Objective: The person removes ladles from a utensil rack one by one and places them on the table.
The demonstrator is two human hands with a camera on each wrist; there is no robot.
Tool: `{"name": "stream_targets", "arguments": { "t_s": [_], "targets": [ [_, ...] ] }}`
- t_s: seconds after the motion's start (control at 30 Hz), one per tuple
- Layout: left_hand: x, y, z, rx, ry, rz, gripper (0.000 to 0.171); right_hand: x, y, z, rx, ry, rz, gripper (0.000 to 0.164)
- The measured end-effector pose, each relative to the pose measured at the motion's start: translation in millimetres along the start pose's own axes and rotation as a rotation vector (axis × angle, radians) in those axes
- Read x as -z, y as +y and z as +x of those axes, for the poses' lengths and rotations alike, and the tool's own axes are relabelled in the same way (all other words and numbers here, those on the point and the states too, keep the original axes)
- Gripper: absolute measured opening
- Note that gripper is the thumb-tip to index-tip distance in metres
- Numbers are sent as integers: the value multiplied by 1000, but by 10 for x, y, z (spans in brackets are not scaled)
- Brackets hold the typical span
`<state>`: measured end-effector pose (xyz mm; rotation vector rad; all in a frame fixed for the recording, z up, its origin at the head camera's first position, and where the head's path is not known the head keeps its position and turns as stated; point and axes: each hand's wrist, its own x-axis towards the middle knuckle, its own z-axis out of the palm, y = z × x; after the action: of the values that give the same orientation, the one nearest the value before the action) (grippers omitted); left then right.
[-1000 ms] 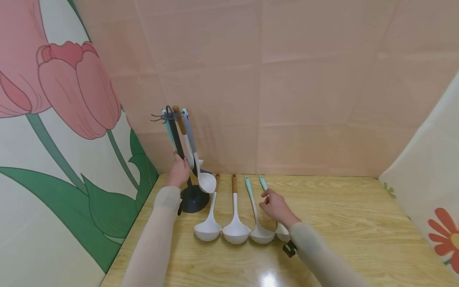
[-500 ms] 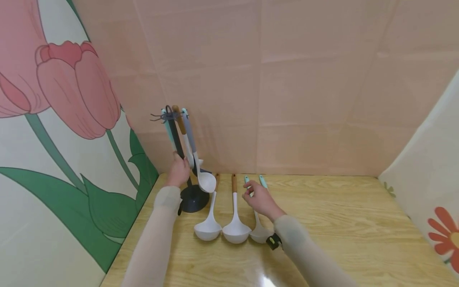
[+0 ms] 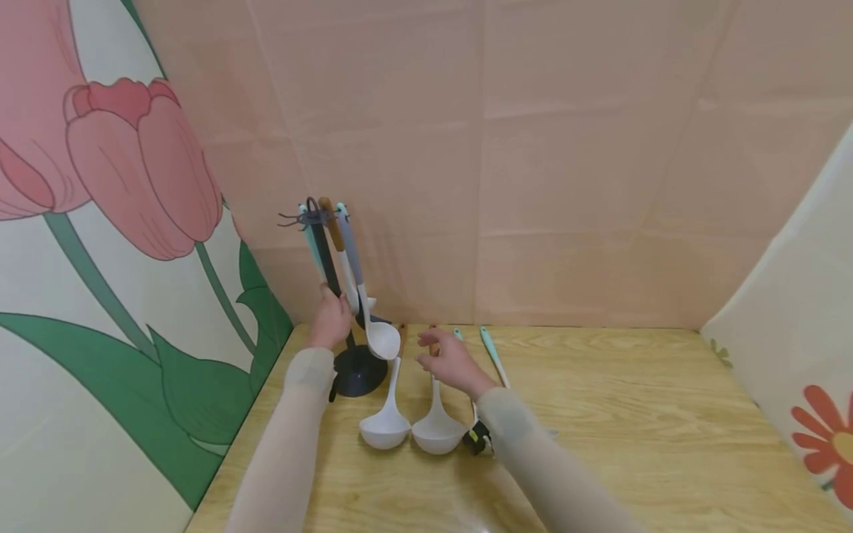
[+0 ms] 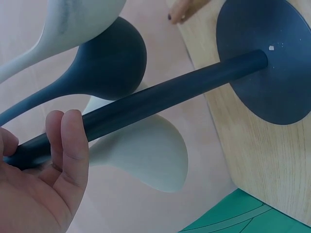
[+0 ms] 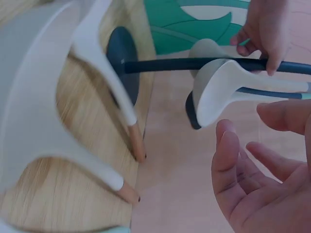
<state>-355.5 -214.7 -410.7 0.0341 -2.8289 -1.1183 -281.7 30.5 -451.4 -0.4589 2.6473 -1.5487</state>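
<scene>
My left hand (image 3: 329,318) grips the black pole (image 4: 160,99) of a utensil stand, whose round base (image 3: 360,374) rests on the table. Several ladles hang from its top hooks, among them a white one with a grey handle (image 3: 350,248) and a dark one (image 4: 116,60). My right hand (image 3: 456,363) hovers above the brown handle of a white ladle (image 3: 437,435) on the table. Its fingers are loosely bent with nothing between them, as the right wrist view shows. Left of that ladle lies another brown-handled ladle (image 3: 385,429).
On the right lie two mint-handled utensils; one mint handle (image 3: 492,348) shows well, while the right forearm hides much of both. A pink sheet (image 3: 566,185) rises behind the wooden table (image 3: 620,414). A tulip-printed panel (image 3: 143,170) borders the left side.
My right hand has moved left along the row, from the rightmost mint handle past the other one to a brown handle. My left hand keeps its hold on the pole.
</scene>
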Motion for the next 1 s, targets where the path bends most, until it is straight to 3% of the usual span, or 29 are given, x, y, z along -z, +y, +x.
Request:
{"name": "stream_targets", "arguments": {
  "t_s": [0.43, 0.8, 1.0],
  "targets": [
    [14, -13, -22, 22, -9, -10, 63, -176, -196, 183, -10, -125, 177, 57],
    [-8, -12, -5, 10, 3, -10, 62, -296, -282, 273, 37, -197, 212, 70],
    [-9, -15, 2, -14, 16, 16, 63, -392, -315, 321, 20, -191, 205, 75]
  ]
}}
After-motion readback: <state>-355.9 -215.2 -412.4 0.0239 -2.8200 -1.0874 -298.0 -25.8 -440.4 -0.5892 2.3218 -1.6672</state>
